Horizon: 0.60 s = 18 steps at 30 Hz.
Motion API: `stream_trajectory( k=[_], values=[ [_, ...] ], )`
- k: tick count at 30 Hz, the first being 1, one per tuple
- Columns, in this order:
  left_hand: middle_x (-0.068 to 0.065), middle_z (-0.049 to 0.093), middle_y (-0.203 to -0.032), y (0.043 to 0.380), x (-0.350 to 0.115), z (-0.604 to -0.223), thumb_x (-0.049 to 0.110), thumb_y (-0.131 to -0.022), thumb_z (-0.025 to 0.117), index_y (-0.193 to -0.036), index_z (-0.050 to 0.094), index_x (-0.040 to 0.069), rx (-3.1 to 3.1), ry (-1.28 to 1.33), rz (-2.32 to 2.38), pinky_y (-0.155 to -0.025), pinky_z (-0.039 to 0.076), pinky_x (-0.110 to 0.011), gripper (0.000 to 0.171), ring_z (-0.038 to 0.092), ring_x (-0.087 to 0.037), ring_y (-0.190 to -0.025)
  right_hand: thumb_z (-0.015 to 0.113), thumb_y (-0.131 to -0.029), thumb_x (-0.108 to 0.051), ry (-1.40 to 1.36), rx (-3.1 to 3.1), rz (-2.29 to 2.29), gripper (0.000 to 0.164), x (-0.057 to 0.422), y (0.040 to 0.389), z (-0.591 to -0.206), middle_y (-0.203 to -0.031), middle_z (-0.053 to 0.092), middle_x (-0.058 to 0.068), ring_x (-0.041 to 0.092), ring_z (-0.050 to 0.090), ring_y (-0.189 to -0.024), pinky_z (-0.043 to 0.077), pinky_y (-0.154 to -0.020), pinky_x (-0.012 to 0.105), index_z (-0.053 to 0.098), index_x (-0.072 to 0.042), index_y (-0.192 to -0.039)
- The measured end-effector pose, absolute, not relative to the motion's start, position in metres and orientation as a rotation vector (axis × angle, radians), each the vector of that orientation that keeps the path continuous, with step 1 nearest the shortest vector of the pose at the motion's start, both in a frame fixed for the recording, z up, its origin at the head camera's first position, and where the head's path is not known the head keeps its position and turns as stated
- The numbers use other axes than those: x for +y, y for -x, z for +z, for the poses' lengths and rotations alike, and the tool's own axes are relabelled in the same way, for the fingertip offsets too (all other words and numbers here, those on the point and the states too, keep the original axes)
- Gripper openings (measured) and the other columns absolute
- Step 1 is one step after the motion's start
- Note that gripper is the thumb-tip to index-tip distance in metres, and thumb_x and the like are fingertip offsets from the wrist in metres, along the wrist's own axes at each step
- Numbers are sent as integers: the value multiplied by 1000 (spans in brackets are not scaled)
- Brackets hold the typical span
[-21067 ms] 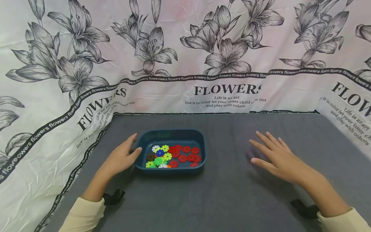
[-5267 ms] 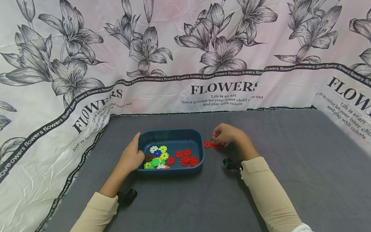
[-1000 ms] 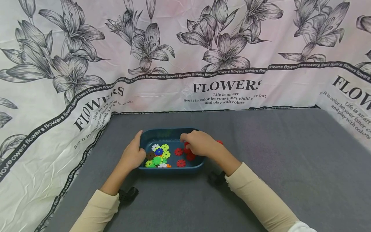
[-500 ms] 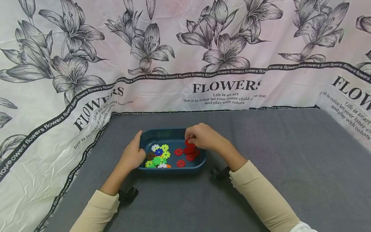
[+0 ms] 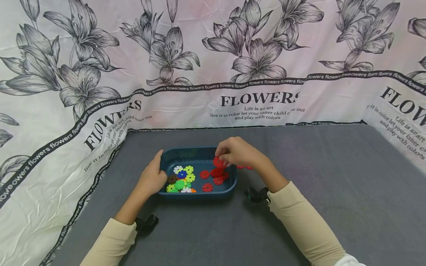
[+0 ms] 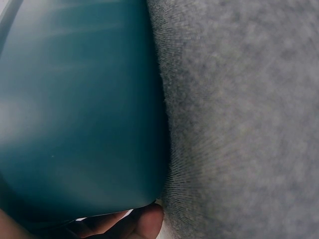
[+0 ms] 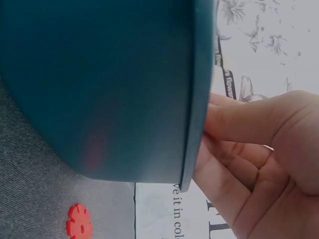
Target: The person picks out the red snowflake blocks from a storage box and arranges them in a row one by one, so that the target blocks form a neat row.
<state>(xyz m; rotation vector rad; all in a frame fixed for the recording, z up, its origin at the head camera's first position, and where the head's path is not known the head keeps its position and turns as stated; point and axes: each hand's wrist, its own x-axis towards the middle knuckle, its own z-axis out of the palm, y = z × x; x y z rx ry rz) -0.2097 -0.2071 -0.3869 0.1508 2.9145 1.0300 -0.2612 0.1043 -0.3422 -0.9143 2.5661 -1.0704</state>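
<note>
Behind the tray (image 5: 199, 195), flower-print cloth (image 5: 186, 107)

The desk (image 5: 206, 229) is flat and grey, and up close it looks like fuzzy cloth. Its far edge runs straight across at 12 o'clock. A blue tray (image 5: 196, 195) sits on it, between 10 and 11 o'clock from the middle, with its long side going from 9 to 3. Just past the tray's 3 o'clock end, at least two red discs (image 5: 249, 167) lie near each other, partly hidden.
</note>
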Motion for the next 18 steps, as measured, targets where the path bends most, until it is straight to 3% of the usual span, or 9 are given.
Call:
stream_trajectory(
  k=[5,10,18],
  values=[
    [-26,21,-160,210,-208,-388,-1,-89,37,-160,9,1,2920,-155,1026,-84,36,-52,77,45,-39,-112,67,-93,2,906,2576,-1062,11,106,261,-339,-89,72,4,24,69,-78,56,-68,31,74,-4,-98],
    [-27,21,-160,210,-208,-388,-2,-88,37,-160,9,0,2922,-164,1032,-85,36,-53,77,44,-39,-114,71,-90,-1,913,2636,-1029,10,108,259,-334,-87,72,4,17,63,-74,53,-67,32,76,-8,-95],
    [-26,23,-160,209,-207,-386,-2,-88,37,-160,10,-1,2918,-168,1043,-84,38,-51,76,49,-34,-83,71,-90,-1,795,2589,-1106,8,111,262,-336,-89,73,8,17,68,-72,56,-67,32,76,-7,-94]
  ],
)
